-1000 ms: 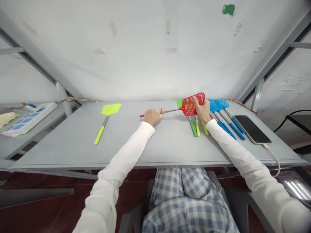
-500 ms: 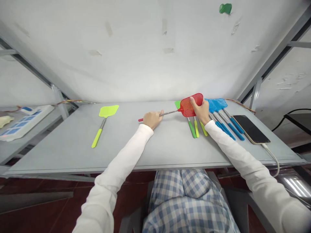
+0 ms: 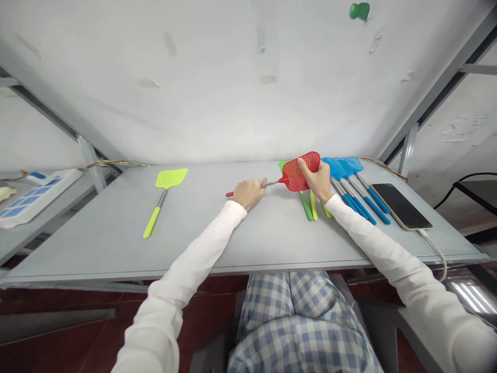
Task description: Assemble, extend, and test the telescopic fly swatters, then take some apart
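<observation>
A red fly swatter point(image 3: 292, 177) is held between my two hands above the middle of the table. My left hand point(image 3: 249, 194) is wrapped round its handle, and the red handle end sticks out to the left. My right hand point(image 3: 319, 181) grips the red mesh head, thumb on top and fingers hidden behind. Only a short piece of metal shaft shows between hand and head. Underneath lie a green fly swatter point(image 3: 306, 207) and yellow ones point(image 3: 313, 206), partly covered. Just right of my right hand, several blue fly swatters point(image 3: 348, 167) overlap.
A yellow-green fly swatter point(image 3: 154, 215) lies alone on the left of the grey table point(image 3: 205, 228). At the right, a phone point(image 3: 402, 206) with a white cable point(image 3: 435, 247) lies beside the blue handles. A power strip point(image 3: 39, 199) sits on a side surface at far left.
The red swatter's shaft shows shorter between my hands. My right hand and the head have moved left, while my left hand has shifted slightly right.
</observation>
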{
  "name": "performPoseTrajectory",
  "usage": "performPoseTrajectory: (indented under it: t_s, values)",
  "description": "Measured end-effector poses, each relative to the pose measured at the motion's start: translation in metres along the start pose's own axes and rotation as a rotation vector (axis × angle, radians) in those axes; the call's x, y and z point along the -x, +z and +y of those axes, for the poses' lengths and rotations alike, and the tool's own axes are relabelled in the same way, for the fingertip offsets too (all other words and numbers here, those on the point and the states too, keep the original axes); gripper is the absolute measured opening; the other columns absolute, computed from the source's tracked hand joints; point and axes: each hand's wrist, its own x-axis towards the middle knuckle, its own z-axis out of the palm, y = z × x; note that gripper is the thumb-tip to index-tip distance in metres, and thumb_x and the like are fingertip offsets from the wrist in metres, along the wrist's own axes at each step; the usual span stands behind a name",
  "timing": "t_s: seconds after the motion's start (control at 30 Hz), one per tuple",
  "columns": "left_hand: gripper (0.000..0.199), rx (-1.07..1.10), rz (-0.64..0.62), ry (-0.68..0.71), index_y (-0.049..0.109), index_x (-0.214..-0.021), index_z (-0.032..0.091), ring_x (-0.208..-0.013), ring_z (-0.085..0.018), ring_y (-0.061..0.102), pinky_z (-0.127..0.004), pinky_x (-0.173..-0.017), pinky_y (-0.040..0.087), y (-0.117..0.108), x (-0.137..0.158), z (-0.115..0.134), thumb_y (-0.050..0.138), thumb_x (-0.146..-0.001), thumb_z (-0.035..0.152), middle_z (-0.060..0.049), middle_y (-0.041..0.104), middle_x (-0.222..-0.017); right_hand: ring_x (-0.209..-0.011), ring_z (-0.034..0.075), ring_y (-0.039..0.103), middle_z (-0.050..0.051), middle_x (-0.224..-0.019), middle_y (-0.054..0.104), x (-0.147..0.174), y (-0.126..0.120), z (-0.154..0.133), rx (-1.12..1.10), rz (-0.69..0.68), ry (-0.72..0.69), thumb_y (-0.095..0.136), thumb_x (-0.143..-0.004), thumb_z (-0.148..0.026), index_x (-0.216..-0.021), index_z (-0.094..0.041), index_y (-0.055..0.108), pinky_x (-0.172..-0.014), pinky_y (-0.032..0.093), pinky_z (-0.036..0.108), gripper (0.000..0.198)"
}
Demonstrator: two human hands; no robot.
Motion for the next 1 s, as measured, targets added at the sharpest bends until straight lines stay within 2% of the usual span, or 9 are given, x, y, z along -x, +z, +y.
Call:
performPoseTrajectory:
  t_s: [0.13,0.23,0.33,0.47,0.57,0.67,0.73,0.83,1.0]
  values:
    - [0.057,0.031,0.003,-0.016,0.073,-0.096,0.017,-0.088,-0.028,0.067,-0.034,-0.073,0.044,-0.002,0.002,-0.001,0.023,-0.096,0.046,-0.016,0.071,-0.090,-0.062,0.016,0.057,0.004,-0.066,0.062,0.000,0.003,-0.003,0.017,-0.018,0.021,0.055,-0.077,-0.064,-0.065,-0.019,0.054,-0.054,0.044,0.028,0.047]
    - [0.052,0.125,-0.009,0.011,0.070,-0.084,0.018,-0.082,-0.025,0.065,-0.031,-0.068,0.041,-0.002,0.001,-0.005,0.029,-0.094,0.049,-0.012,0.069,-0.083,-0.062,0.016,0.056,0.003,-0.066,0.061,-0.007,0.003,0.001,0.087,-0.048,0.022,0.053,-0.077,-0.067,-0.065,-0.020,0.053,-0.056,0.042,0.028,0.049]
    - [0.045,0.323,-0.034,0.045,0.060,-0.073,0.020,-0.071,-0.020,0.060,-0.028,-0.061,0.036,-0.002,0.000,-0.010,0.041,-0.087,0.058,-0.005,0.063,-0.071,-0.063,0.015,0.054,0.002,-0.066,0.058,-0.017,-0.001,0.012,0.083,-0.090,0.055,0.039,-0.083,-0.071,-0.065,-0.021,0.050,-0.060,0.041,0.028,0.054]
    - [0.033,0.713,-0.098,0.014,0.049,-0.080,0.021,-0.057,-0.011,0.048,-0.023,-0.057,0.035,0.000,-0.004,-0.013,0.052,-0.084,0.054,0.004,0.051,-0.063,-0.067,0.015,0.054,0.002,-0.068,0.056,-0.032,-0.019,0.036,0.082,0.033,0.111,0.012,-0.092,-0.064,-0.075,-0.022,0.052,-0.069,0.042,0.029,0.061]
    - [0.012,1.067,-0.256,-0.090,0.041,-0.088,0.022,-0.048,-0.008,0.043,-0.021,-0.054,0.037,0.004,-0.006,-0.007,0.045,-0.090,0.033,0.008,0.045,-0.058,-0.079,0.018,0.055,0.005,-0.078,0.059,-0.038,-0.032,0.051,0.344,0.025,0.043,0.026,-0.095,-0.048,-0.080,-0.020,0.053,-0.080,0.042,0.032,0.041]
    - [0.005,1.260,-0.370,-0.119,0.036,-0.091,0.023,-0.052,-0.010,0.053,-0.023,-0.059,0.044,0.010,-0.003,0.007,0.041,-0.090,0.023,0.007,0.052,-0.059,-0.091,0.022,0.053,0.010,-0.091,0.058,-0.034,-0.036,0.055,0.655,-0.146,-0.025,0.044,-0.088,-0.036,-0.084,-0.019,0.055,-0.085,0.041,0.034,0.021]
    - [0.006,1.195,-0.344,-0.103,0.036,-0.090,0.022,-0.058,-0.012,0.058,-0.026,-0.064,0.047,0.013,0.000,0.018,0.042,-0.090,0.025,0.004,0.058,-0.061,-0.097,0.025,0.052,0.012,-0.098,0.056,-0.026,-0.032,0.052,0.782,-0.272,-0.051,0.050,-0.086,-0.038,-0.092,-0.017,0.057,-0.087,0.041,0.035,0.023]
    - [0.009,0.932,-0.259,-0.096,0.039,-0.089,0.022,-0.068,-0.016,0.062,-0.029,-0.070,0.046,0.015,0.004,0.036,0.044,-0.087,0.030,-0.001,0.065,-0.067,-0.101,0.029,0.051,0.015,-0.105,0.053,-0.014,-0.024,0.044,0.906,-0.395,-0.069,0.052,-0.084,-0.044,-0.101,-0.015,0.057,-0.087,0.041,0.038,0.034]
    - [0.020,0.534,-0.216,-0.130,0.050,-0.094,0.020,-0.091,-0.023,0.065,-0.034,-0.079,0.045,0.008,-0.001,0.062,0.039,-0.088,0.036,-0.010,0.070,-0.090,-0.103,0.032,0.050,0.021,-0.115,0.049,-0.004,-0.020,0.041,1.036,-0.417,-0.021,0.051,-0.084,-0.031,-0.105,-0.011,0.051,-0.081,0.043,0.039,0.029]
